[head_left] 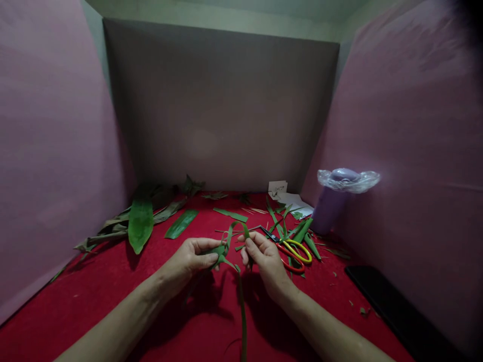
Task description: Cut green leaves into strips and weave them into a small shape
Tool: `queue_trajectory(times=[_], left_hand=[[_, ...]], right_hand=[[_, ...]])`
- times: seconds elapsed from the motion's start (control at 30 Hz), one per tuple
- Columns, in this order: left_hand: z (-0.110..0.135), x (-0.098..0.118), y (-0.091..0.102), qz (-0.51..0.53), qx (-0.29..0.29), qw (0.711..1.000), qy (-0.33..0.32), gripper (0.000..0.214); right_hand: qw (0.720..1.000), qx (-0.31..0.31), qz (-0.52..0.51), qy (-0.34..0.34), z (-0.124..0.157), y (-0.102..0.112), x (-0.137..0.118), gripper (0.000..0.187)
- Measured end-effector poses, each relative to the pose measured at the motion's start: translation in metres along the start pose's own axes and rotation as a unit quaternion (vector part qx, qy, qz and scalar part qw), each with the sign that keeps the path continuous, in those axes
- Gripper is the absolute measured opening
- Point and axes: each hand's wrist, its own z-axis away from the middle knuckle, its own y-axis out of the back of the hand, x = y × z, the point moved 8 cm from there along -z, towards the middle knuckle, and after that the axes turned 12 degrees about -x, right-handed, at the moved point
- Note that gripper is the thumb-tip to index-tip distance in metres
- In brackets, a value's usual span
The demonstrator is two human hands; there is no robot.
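Observation:
Both of my hands work a long green leaf strip (231, 236) above the red cloth (113, 291). My left hand (190, 259) pinches a folded part of the strip between thumb and fingers. My right hand (262, 254) grips the other side, where the strip loops up and over. A loose tail of the strip (242, 311) hangs down toward me between my forearms. Just right of my right hand lie scissors (292, 251) with yellow and red handles.
Broad green and dried leaves (140, 221) lie at the left rear, cut strips (298, 229) at the right. A purple cylinder with a clear plastic top (335, 196) stands right. A black flat object (392, 306) lies near right. Pinkish panels wall three sides.

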Motion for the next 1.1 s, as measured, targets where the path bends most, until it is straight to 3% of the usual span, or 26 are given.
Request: queue_trajectory(times=[0.1,0.17,0.27,0.3,0.37,0.43,0.57,0.77,0.9,1.0,1.1], left_hand=[[0.000,0.005,0.001,0.002,0.002,1.000,-0.018,0.026],[0.001,0.010,0.004,-0.020,0.023,0.999,-0.041,0.023],[0.002,0.017,0.008,-0.064,0.059,0.994,-0.070,0.023],[0.002,0.018,0.008,-0.071,0.063,0.993,-0.075,0.024],[0.002,0.017,0.007,-0.076,0.062,0.992,-0.079,0.025],[0.001,0.014,0.004,-0.079,0.053,0.993,-0.076,0.024],[-0.001,0.008,-0.002,-0.133,0.032,0.988,-0.066,0.022],[0.001,0.011,-0.015,-0.310,0.018,0.949,-0.057,0.018],[0.000,0.012,-0.023,-0.347,-0.004,0.936,-0.055,0.017],[0.000,0.011,-0.024,-0.350,-0.006,0.935,-0.057,0.016],[-0.001,0.008,-0.025,-0.358,-0.016,0.932,-0.054,0.018]], right_hand=[[0.998,0.009,0.064,-0.006,-0.001,0.003,0.001,0.026],[0.989,0.056,0.133,0.022,0.001,0.010,-0.008,0.022],[0.931,0.145,0.306,0.137,0.015,0.013,-0.042,0.026],[0.909,0.161,0.345,0.172,0.020,0.010,-0.051,0.024],[0.893,0.158,0.372,0.198,0.025,0.005,-0.060,0.015],[0.907,0.125,0.365,0.172,0.022,0.002,-0.056,0.008],[0.957,0.041,0.275,0.082,0.009,-0.002,-0.032,0.017],[0.994,0.027,0.109,0.009,0.001,0.001,-0.008,0.026],[0.994,0.024,0.108,-0.011,0.002,0.001,-0.003,0.023],[0.979,0.026,0.204,-0.004,0.004,0.000,-0.010,0.017],[0.944,0.026,0.329,0.027,0.005,-0.003,-0.023,0.019]])
